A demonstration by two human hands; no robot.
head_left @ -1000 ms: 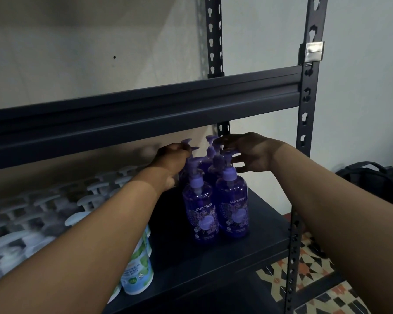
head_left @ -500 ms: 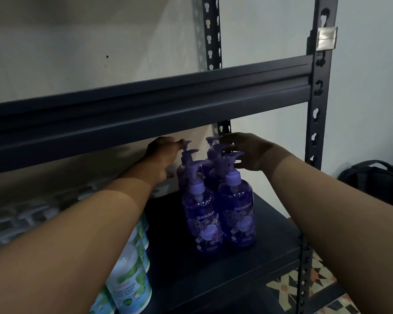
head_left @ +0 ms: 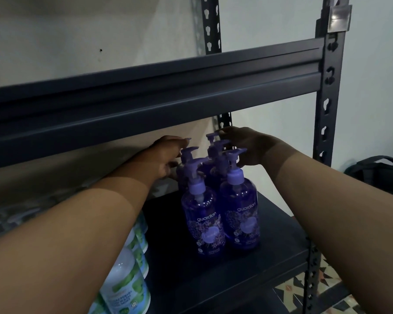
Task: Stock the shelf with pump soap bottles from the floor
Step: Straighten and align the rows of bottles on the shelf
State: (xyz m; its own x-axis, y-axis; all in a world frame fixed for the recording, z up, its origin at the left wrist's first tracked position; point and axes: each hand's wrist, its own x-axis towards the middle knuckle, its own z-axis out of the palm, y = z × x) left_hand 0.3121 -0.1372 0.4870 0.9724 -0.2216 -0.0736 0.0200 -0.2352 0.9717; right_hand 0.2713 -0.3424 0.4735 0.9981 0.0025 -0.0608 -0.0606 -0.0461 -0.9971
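Note:
Several purple pump soap bottles stand grouped on the dark shelf board (head_left: 272, 241). The front two, the left bottle (head_left: 202, 223) and the right bottle (head_left: 241, 211), stand free and upright. My left hand (head_left: 166, 157) grips the neck of the back left purple bottle (head_left: 187, 155), fingers over its pump and thumb below. My right hand (head_left: 245, 146) curls over the pump head of the back right purple bottle (head_left: 213, 141). The bodies of the back bottles are mostly hidden by the front ones.
Green-and-white pump bottles (head_left: 127, 286) fill the shelf to the left, under my left arm. The upper shelf beam (head_left: 168, 94) hangs just above my hands. A slotted upright (head_left: 327, 109) stands at right, with a dark backpack (head_left: 381, 171) and patterned floor tiles (head_left: 304, 288) beyond it.
Both hands have reached a little further back into the shelf with the rear purple bottles. The camera has moved closer and slightly lower.

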